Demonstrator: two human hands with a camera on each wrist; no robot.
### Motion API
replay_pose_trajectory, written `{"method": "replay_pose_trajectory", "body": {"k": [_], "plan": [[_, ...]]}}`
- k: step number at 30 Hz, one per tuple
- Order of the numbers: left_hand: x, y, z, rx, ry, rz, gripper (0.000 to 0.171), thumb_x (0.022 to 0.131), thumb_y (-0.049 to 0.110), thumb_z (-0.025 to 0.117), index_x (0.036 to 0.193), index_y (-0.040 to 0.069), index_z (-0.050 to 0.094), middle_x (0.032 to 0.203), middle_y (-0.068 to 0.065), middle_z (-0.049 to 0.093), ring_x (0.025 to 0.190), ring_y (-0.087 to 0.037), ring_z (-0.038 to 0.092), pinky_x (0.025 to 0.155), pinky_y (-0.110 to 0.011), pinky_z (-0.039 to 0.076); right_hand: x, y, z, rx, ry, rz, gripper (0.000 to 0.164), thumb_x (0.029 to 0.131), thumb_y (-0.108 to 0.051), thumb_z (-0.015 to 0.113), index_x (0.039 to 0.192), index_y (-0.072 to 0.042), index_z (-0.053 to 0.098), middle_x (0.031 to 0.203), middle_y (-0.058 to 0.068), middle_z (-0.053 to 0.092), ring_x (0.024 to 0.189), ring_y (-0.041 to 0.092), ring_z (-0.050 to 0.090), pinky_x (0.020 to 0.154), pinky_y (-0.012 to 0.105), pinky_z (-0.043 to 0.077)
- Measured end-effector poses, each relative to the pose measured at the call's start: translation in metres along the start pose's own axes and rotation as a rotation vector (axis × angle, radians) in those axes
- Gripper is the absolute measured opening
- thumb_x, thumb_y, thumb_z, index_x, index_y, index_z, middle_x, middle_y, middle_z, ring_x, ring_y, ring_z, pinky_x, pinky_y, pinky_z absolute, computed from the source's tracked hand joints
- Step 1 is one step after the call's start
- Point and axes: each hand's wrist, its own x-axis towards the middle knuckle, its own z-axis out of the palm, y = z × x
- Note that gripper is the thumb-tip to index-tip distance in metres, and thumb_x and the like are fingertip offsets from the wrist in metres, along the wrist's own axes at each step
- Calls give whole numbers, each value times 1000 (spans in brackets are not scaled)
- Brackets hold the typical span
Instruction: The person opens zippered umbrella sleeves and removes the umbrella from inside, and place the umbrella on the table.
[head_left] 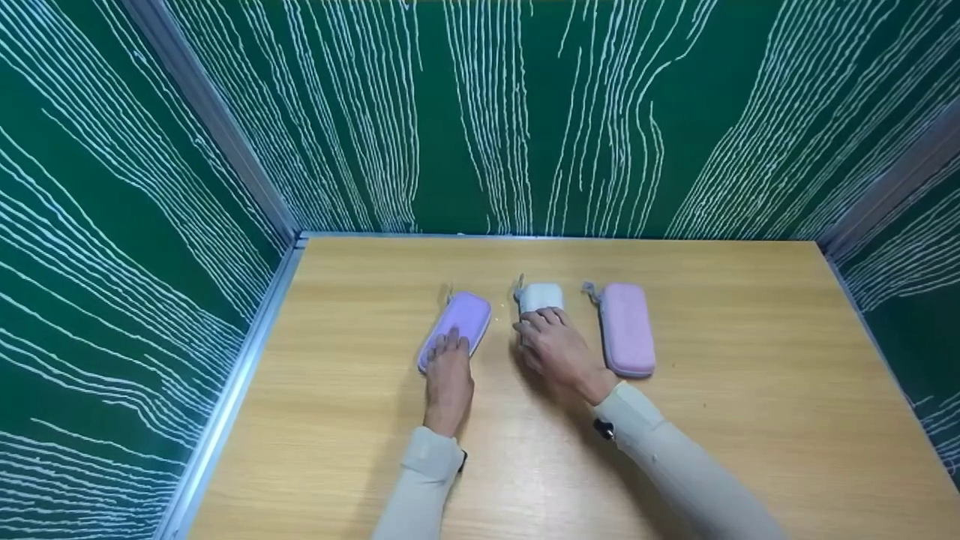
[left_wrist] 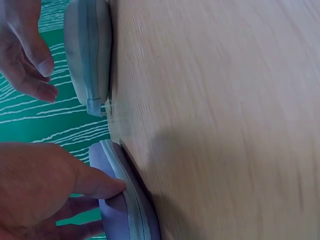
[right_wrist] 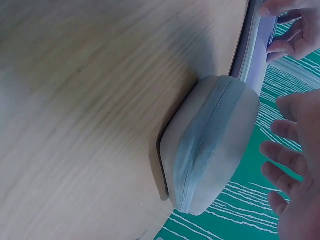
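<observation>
Fingers [head_left: 453, 342] and thumb of the left hand [head_left: 448, 384] pinch a purple case [head_left: 468, 312] on a wooden table [head_left: 337, 337], while the right hand [head_left: 559, 349], fingers loosely spread, hovers over a white case [head_left: 541, 295] (its near part hidden in the head view). A pink case [head_left: 628, 330], rounded and zipped, lies just right. Wavy white lines [head_left: 517, 90] streak the green wall [head_left: 431, 150] beyond.

You are at a 3-sided booth [head_left: 435, 195], like a lab or workshop station; which, you cannot tell. Below your left hand [head_left: 450, 375] and right hand [head_left: 559, 349] is a wood-grain tabletop [head_left: 750, 337]. Beyond them stands a green back panel [head_left: 442, 150] with wavy white lines [head_left: 491, 90]; matching side panels [head_left: 97, 300] rise out past each hand, with grey metal posts [head_left: 210, 97] at the corners.
</observation>
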Motion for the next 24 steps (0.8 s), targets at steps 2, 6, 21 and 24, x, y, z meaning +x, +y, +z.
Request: {"method": "replay_pose_trajectory", "body": {"k": [2, 6, 21, 24], "plan": [[0, -1, 1, -5, 5, 4, 35, 83, -10, 76, 117, -1, 71, 140, -18, 67, 122, -42, 65, 95, -53, 59, 1, 0, 0, 6, -8, 6, 36, 99, -18, 73, 132, -2, 69, 132, 17, 68, 125, 38, 60, 113, 57, 44], [0, -2, 2, -11, 2, 4, 37, 83, -11, 75, 118, -1, 71, 140, -18, 67, 122, -42, 65, 95, -54, 59, 2, 0, 0, 11, -24, 15, 37, 100, -18, 73, 134, -3, 69, 133, 17, 68, 127, 39, 60, 115, 57, 43], [-4, -15, 3, -115, -7, 34, 41, 86, -16, 73, 123, 2, 67, 141, -19, 65, 130, -57, 56, 108, -65, 49, 2, 0, 1, 15, 11, -17, 33, 98, -16, 74, 129, -2, 71, 128, 17, 69, 122, 38, 61, 111, 57, 46], [-2, -14, 3, -79, 2, 44, 40, 87, -15, 72, 123, 2, 67, 139, -19, 66, 126, -57, 59, 107, -64, 50, 3, -1, 2, -3, 45, -34, 31, 98, -15, 74, 126, -2, 72, 125, 17, 69, 119, 38, 61, 107, 56, 48]]}}
